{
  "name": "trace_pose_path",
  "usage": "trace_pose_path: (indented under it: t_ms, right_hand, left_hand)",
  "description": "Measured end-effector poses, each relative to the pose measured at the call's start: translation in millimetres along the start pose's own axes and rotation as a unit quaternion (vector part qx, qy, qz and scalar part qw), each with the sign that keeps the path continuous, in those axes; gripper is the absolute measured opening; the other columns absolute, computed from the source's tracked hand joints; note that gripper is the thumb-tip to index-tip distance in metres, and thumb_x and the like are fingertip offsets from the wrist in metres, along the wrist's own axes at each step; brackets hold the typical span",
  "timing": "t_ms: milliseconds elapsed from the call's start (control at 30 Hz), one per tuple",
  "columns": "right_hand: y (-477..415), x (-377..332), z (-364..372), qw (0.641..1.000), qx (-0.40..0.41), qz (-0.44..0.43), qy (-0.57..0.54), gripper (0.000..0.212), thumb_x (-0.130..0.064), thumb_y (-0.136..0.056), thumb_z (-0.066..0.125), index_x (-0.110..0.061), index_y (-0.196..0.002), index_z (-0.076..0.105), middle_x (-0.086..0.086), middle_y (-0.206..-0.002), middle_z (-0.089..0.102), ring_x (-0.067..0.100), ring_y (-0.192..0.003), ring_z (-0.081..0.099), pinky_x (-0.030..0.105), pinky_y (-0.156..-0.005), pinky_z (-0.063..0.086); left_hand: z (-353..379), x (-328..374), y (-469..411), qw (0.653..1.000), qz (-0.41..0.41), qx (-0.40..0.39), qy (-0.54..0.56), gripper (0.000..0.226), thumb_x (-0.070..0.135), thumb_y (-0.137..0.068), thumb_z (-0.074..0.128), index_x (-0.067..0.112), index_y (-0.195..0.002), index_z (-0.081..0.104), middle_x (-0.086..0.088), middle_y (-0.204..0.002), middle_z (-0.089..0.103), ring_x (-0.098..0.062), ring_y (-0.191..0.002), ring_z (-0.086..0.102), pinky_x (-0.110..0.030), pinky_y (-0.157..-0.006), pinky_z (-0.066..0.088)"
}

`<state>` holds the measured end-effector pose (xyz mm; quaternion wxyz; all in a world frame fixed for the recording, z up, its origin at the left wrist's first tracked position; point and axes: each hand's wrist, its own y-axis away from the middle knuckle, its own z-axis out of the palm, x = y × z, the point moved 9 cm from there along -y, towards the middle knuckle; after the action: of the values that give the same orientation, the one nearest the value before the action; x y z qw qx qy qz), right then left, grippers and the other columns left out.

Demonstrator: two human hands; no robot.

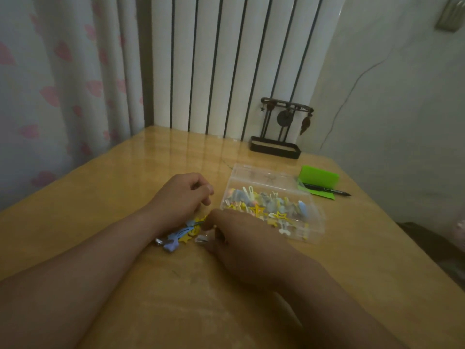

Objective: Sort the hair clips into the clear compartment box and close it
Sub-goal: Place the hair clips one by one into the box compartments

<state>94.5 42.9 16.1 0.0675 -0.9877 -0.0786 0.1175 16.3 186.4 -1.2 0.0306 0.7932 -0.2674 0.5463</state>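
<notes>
A clear compartment box (313,224) stands open on the wooden table, its lid (261,173) tipped back at the far side. Several yellow, white and blue hair clips (266,209) fill it. A small pile of loose blue and yellow clips (180,235) lies on the table just left of the box. My left hand (181,197) rests above the pile with its fingers curled; whether it holds anything is hidden. My right hand (241,235) lies palm down at the pile's right edge, its fingertips pinching a clip there.
A green case (318,177) with a black pen (327,190) on it sits right of the box. A dark metal stand (276,144) is at the table's back edge, before a radiator. A curtain hangs at left.
</notes>
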Motion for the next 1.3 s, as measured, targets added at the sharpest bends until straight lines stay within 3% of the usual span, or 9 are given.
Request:
trace_pose_path:
  t_ms: [67, 167, 300, 433, 567, 733, 967, 1200, 1300]
  right_hand:
    - [0.5, -1.1, 1.2, 1.000, -0.008, -0.012, -0.006, 0.028, -0.039, -0.106, 0.051, -0.034, -0.133, 0.056, -0.008, -0.115, 0.057, 0.016, -0.103, 0.058, 0.037, -0.084, 0.050]
    - [-2.8, 2.3, -6.2, 1.000, 0.011, -0.016, -0.020, 0.023, -0.032, -0.104, 0.054, -0.031, -0.125, 0.063, -0.009, -0.104, 0.054, 0.012, -0.092, 0.054, 0.031, -0.076, 0.041]
    - [1.8, 18.6, -42.3, 0.991, 0.123, 0.008, -0.046, 0.014, -0.039, -0.101, 0.059, -0.030, -0.111, 0.065, -0.012, -0.096, 0.060, 0.006, -0.086, 0.055, 0.031, -0.075, 0.050]
    - [13.5, 54.8, -74.5, 0.972, 0.205, 0.084, -0.080, 0.010, -0.040, -0.100, 0.063, -0.033, -0.106, 0.061, -0.015, -0.090, 0.062, 0.003, -0.081, 0.059, 0.029, -0.074, 0.058]
    - [29.9, 110.4, -97.9, 0.949, 0.242, 0.192, -0.063, 0.010, -0.035, -0.096, 0.068, -0.027, -0.101, 0.064, -0.009, -0.086, 0.066, 0.010, -0.076, 0.063, 0.041, -0.070, 0.060]
    - [46.7, 158.7, -100.1, 0.938, 0.189, 0.286, -0.055, 0.018, -0.026, -0.093, 0.071, -0.023, -0.109, 0.066, -0.016, -0.082, 0.059, 0.002, -0.071, 0.057, 0.023, -0.059, 0.043]
    - [48.0, 164.7, -90.4, 0.940, 0.130, 0.317, -0.006, 0.011, -0.031, -0.087, 0.071, -0.032, -0.098, 0.068, -0.009, -0.087, 0.071, 0.014, -0.076, 0.067, 0.041, -0.080, 0.060]
    - [45.5, 170.3, -80.6, 0.940, 0.077, 0.330, 0.033, 0.005, -0.032, -0.087, 0.074, -0.031, -0.088, 0.070, -0.014, -0.081, 0.066, 0.006, -0.076, 0.060, 0.031, -0.070, 0.054]
    - [45.8, 172.5, -78.5, 0.939, 0.066, 0.335, 0.038, 0.007, -0.026, -0.086, 0.073, -0.028, -0.079, 0.071, -0.012, -0.076, 0.069, 0.010, -0.075, 0.064, 0.033, -0.073, 0.058]
  left_hand:
    - [-1.4, 0.9, -0.1, 1.000, -0.005, 0.007, 0.015, 0.017, 0.020, -0.101, 0.065, 0.014, -0.089, 0.074, -0.002, -0.079, 0.078, -0.013, -0.063, 0.061, -0.038, -0.070, 0.052]
    - [-9.2, 5.2, -1.1, 0.999, 0.002, 0.030, 0.026, 0.016, 0.020, -0.101, 0.065, 0.012, -0.090, 0.075, -0.003, -0.081, 0.078, -0.014, -0.064, 0.063, -0.035, -0.071, 0.052]
    - [-17.4, 8.4, -1.4, 0.997, 0.008, 0.061, 0.040, 0.016, 0.021, -0.099, 0.066, 0.013, -0.090, 0.075, -0.003, -0.081, 0.078, -0.016, -0.065, 0.064, -0.037, -0.072, 0.052]
    - [-11.6, 5.2, -0.8, 0.998, -0.002, 0.056, 0.042, 0.016, 0.018, -0.100, 0.065, 0.011, -0.089, 0.075, -0.006, -0.079, 0.078, -0.015, -0.061, 0.061, -0.035, -0.069, 0.049]
    - [-8.9, 4.5, -1.6, 0.999, 0.001, 0.044, 0.026, 0.016, 0.019, -0.101, 0.065, 0.013, -0.089, 0.074, -0.004, -0.078, 0.078, -0.013, -0.061, 0.061, -0.034, -0.069, 0.050]
    - [-2.0, 7.1, 0.8, 1.000, 0.011, 0.015, 0.011, 0.016, 0.019, -0.102, 0.064, 0.013, -0.091, 0.075, -0.003, -0.078, 0.077, -0.013, -0.062, 0.061, -0.034, -0.069, 0.052]
    - [2.2, 5.6, 0.8, 1.000, 0.020, -0.002, -0.010, 0.016, 0.018, -0.101, 0.065, 0.017, -0.088, 0.075, -0.001, -0.077, 0.077, -0.009, -0.062, 0.062, -0.037, -0.073, 0.054]
    - [2.7, 7.4, 1.3, 0.999, 0.024, -0.006, -0.024, 0.016, 0.021, -0.101, 0.065, 0.020, -0.088, 0.075, 0.003, -0.078, 0.078, -0.012, -0.067, 0.063, -0.044, -0.079, 0.057]
    - [2.3, 8.4, 1.5, 0.999, 0.026, -0.005, -0.025, 0.016, 0.020, -0.100, 0.066, 0.019, -0.088, 0.075, 0.003, -0.077, 0.078, -0.012, -0.066, 0.062, -0.046, -0.079, 0.057]
